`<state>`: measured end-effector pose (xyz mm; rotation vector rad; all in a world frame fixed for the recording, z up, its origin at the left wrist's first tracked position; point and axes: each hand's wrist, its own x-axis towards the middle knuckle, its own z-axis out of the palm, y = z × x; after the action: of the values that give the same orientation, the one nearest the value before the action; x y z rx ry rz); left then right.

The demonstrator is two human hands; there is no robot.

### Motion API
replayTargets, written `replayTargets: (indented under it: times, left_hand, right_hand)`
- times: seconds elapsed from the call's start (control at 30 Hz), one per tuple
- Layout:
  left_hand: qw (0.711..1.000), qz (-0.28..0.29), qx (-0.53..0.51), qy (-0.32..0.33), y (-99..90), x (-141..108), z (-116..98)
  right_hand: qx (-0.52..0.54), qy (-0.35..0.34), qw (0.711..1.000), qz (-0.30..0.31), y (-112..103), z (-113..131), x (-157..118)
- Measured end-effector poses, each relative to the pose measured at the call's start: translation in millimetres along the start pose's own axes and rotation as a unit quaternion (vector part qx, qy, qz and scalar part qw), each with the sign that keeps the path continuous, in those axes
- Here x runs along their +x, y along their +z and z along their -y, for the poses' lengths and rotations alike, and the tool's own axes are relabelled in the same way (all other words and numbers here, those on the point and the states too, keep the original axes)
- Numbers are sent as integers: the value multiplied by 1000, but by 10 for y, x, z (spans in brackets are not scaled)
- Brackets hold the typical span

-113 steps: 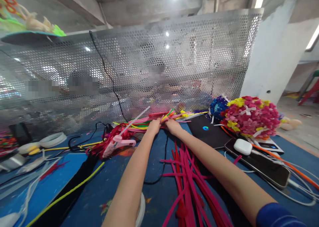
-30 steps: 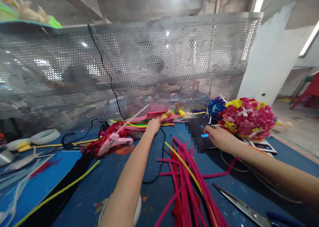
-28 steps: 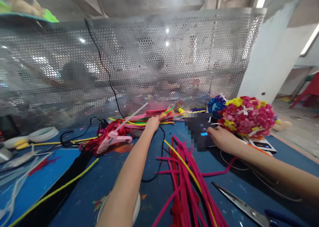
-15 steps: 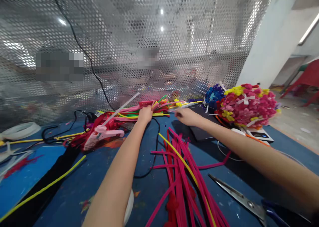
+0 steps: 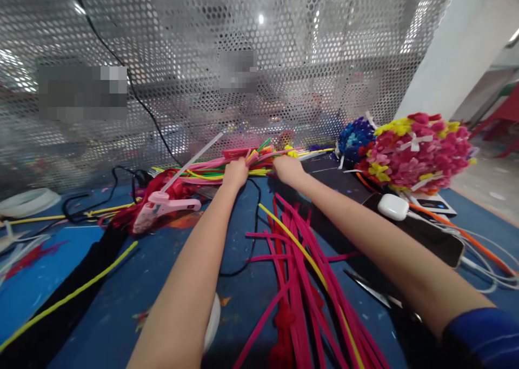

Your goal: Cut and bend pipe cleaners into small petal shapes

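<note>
Reaching forward, the left hand [image 5: 235,173] grasps colored stems [image 5: 253,157] beside the right hand [image 5: 287,169], whose grip I cannot tell.

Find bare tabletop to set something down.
Bare blue tabletop: between the left yellow fuzzy stem and left forearm; narrower between that forearm and magenta fuzzy stems, below the thin black cable. Crowded: along the perforated metal screen; around the black phone.
</note>
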<state>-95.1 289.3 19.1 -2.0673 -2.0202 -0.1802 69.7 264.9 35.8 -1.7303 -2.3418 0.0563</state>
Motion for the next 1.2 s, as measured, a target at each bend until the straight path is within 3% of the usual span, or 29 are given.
replayTargets:
  times: [0.13,0.23,0.4,0.5,0.7,0.87,1.03,1.2]
  left_hand:
    - [1000,-1,-4,0,5,8,-6]
    - [1000,-2,-7,2,7,12,-3]
    - [1000,-4,-2,8,-12,-2,7]
    - [1000,-1,3,15,-28,-14,10]
    - [1000,10,11,20,-27,-17,18]
    - [1000,4,10,19,-17,-14,17]
    - [1000,0,9,17,-25,-7,0]
    - [1000,0,21,16,-31,-13,-21]
  right_hand:
    - [-1,-28,1000,-10,-299,-246,-36]
    - [18,-83,996,11,-398,-350,-55]
    - [65,-219,965,131,-254,-307,-72]
    - [70,-250,951,171,-156,-326,-28]
    - [42,-161,985,43,-231,-631,64]
    - [66,-120,990,-42,-416,-1079,-164]
    - [142,-135,978,-72,-357,-1540,-545]
    - [154,-127,976,-87,-163,-1693,-724]
